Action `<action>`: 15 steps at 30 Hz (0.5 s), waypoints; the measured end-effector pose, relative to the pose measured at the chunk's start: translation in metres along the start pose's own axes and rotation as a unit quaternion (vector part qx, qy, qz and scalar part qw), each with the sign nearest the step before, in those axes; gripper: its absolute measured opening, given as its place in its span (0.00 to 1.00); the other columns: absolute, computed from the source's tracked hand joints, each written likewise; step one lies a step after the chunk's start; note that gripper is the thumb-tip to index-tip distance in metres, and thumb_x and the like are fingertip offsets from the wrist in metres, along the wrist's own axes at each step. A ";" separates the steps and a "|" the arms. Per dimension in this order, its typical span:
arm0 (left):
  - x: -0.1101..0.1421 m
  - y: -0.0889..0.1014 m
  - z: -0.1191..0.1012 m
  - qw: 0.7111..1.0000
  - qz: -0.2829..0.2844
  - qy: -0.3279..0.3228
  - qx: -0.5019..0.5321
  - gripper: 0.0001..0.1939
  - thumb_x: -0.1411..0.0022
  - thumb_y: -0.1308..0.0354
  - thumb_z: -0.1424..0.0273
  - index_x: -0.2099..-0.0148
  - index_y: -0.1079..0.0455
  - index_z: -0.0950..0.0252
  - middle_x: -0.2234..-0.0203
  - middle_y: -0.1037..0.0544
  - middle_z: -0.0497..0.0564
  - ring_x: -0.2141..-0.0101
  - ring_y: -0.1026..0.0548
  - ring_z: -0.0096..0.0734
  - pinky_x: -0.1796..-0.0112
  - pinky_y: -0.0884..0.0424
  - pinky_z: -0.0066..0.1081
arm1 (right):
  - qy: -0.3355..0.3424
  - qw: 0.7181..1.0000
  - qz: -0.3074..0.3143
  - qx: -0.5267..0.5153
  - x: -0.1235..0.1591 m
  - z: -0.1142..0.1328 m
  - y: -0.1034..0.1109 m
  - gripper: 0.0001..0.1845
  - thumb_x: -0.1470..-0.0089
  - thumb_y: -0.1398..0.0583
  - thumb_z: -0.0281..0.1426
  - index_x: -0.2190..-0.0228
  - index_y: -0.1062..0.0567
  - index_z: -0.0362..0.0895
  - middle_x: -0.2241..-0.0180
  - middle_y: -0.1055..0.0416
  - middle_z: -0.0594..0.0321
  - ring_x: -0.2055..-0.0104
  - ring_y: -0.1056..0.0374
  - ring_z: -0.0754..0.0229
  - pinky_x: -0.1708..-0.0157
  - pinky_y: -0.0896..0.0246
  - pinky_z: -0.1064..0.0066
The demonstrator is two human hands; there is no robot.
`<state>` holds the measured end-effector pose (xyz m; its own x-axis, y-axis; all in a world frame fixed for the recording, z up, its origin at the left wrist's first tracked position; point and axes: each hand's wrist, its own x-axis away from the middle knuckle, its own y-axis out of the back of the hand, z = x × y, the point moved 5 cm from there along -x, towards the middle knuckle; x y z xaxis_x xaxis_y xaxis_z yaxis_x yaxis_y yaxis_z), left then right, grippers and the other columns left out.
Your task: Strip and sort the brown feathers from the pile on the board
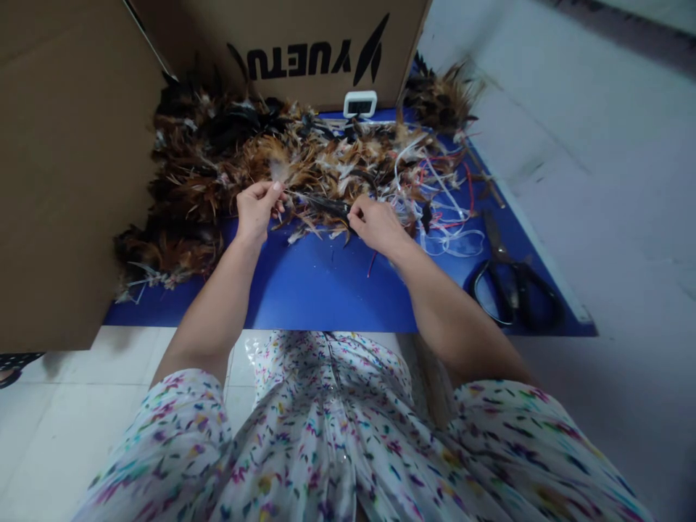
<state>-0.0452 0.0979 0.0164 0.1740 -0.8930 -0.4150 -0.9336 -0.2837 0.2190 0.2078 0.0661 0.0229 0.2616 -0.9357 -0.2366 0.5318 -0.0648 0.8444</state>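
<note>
A dark feather [326, 204] stretches between my two hands above the front of a feather pile. My left hand [257, 207] is closed, thumb and finger pinching its thin end; pale fluff shows just above the fingertips. On the other side, my right hand [379, 223] pinches the feather's dark end, fingers curled. Behind and beneath both hands spreads a heap of brown, black and white feathers [348, 156]. White and red plastic ties [449, 192] lie tangled to the right of my right hand.
The blue tabletop [326, 290] carries black-handled scissors [511, 279] at the right. Bundled feathers [168, 250] lie at the left, another bunch [443, 98] at the back right. A small white digital timer [359, 104] stands before a cardboard box [320, 29]; more cardboard [59, 167] rises at the left.
</note>
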 end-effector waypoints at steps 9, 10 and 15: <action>0.000 -0.001 0.000 0.999 0.010 0.025 0.025 0.21 0.42 0.37 0.49 0.69 0.28 0.62 0.77 0.22 0.49 0.81 0.30 0.20 0.83 0.41 0.23 | -0.029 0.996 -0.077 -0.017 -0.004 -0.010 0.009 0.07 0.41 0.44 0.27 0.64 0.25 0.44 0.68 0.24 0.57 0.67 0.29 0.54 0.62 0.37 0.63; 0.001 -0.002 0.000 0.999 0.013 0.029 0.027 0.20 0.43 0.36 0.49 0.69 0.28 0.62 0.77 0.22 0.49 0.82 0.30 0.20 0.83 0.41 0.23 | -0.035 0.995 -0.087 -0.016 -0.004 -0.013 0.010 0.07 0.42 0.44 0.27 0.64 0.25 0.44 0.68 0.24 0.57 0.67 0.29 0.54 0.61 0.37 0.63; 0.003 -0.007 0.000 0.998 0.038 0.039 0.032 0.18 0.43 0.35 0.52 0.69 0.27 0.62 0.76 0.21 0.50 0.82 0.30 0.21 0.85 0.43 0.22 | -0.057 0.992 -0.114 -0.009 -0.008 -0.026 0.013 0.07 0.42 0.44 0.28 0.66 0.25 0.45 0.70 0.24 0.57 0.67 0.29 0.53 0.61 0.35 0.61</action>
<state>-0.0384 0.0974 0.0135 0.1233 -0.9365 -0.3282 -0.9628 -0.1930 0.1890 0.2337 0.0814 0.0233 0.0408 -0.9304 -0.3642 0.5819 -0.2742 0.7656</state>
